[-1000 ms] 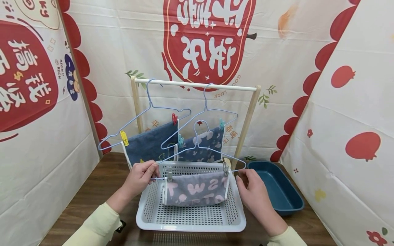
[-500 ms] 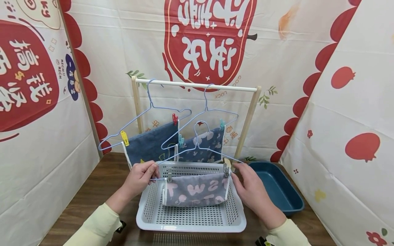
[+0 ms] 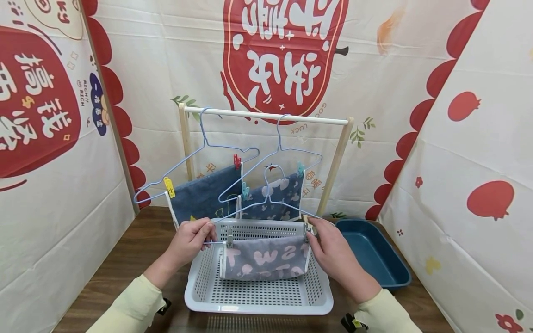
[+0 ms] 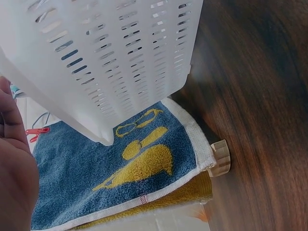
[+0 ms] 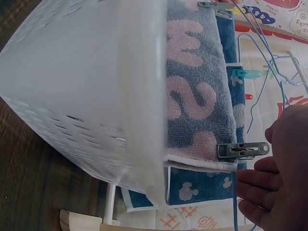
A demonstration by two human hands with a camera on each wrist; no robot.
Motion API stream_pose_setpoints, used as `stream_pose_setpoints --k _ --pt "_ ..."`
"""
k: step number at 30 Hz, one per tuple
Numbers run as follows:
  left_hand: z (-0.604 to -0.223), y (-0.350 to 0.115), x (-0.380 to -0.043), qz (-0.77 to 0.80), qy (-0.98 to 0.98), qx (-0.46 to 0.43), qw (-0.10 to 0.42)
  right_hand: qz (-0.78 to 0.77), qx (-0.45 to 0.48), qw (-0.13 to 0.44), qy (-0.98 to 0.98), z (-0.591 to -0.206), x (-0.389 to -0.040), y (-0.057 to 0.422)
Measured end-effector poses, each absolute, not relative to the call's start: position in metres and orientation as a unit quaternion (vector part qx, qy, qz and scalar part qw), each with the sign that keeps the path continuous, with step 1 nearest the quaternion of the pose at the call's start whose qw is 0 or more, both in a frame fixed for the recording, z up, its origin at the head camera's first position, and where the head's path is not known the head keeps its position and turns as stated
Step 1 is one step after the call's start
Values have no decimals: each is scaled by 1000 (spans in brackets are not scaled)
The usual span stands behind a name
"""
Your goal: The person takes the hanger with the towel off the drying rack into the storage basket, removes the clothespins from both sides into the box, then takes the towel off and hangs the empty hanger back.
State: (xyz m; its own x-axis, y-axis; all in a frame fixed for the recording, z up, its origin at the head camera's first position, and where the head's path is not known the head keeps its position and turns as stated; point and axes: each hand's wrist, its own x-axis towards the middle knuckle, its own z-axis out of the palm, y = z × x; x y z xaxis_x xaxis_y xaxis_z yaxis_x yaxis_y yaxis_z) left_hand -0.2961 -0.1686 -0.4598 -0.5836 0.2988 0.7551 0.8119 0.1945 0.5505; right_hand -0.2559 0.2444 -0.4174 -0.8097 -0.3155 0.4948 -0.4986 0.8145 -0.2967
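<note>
My left hand (image 3: 192, 241) grips the left end of a blue wire clothes hanger (image 3: 250, 202), held above a white perforated basket (image 3: 258, 307). Two grey clothespins, the left one (image 3: 230, 237) and the right one (image 5: 243, 150), fasten a grey towel (image 3: 266, 259) with pink letters to its lower bar. The towel hangs inside the basket's rim. My right hand (image 3: 336, 252) is at the hanger's right side. In the right wrist view its fingers (image 5: 260, 187) are loosely bent beside the lower wire, close to the right clothespin's handles, without a visible pinch.
A rack with a white rail (image 3: 266, 115) stands behind the basket. Two hangers hang there, bearing a blue towel (image 3: 204, 192) and a patterned towel (image 3: 272, 199), both clipped. A dark teal basin (image 3: 376, 252) sits at right on the wooden table (image 3: 108, 273).
My right hand has moved left from the hanger's right end to beside the right clothespin. My left hand keeps its grip, and the hanger and grey towel have hardly moved.
</note>
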Motion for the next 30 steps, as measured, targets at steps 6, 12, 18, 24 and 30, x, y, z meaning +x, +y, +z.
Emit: stream_pose_setpoints --k 6,12,18,24,30 --pt "-460 -169 -298 -509 -731 -382 247 207 212 195 -935 -419 -258 242" --pt "-463 -170 -300 -514 -729 -384 239 220 215 187 -933 -419 -260 242" --pt "-462 -167 -298 -510 -727 -387 247 269 204 168 -926 -418 -262 241" --pt "-461 -166 -297 -511 -726 -388 248 299 190 157 -922 -418 -261 241" --pt "-462 -169 -299 -520 -725 -384 239 305 194 169 -917 -421 -261 242"
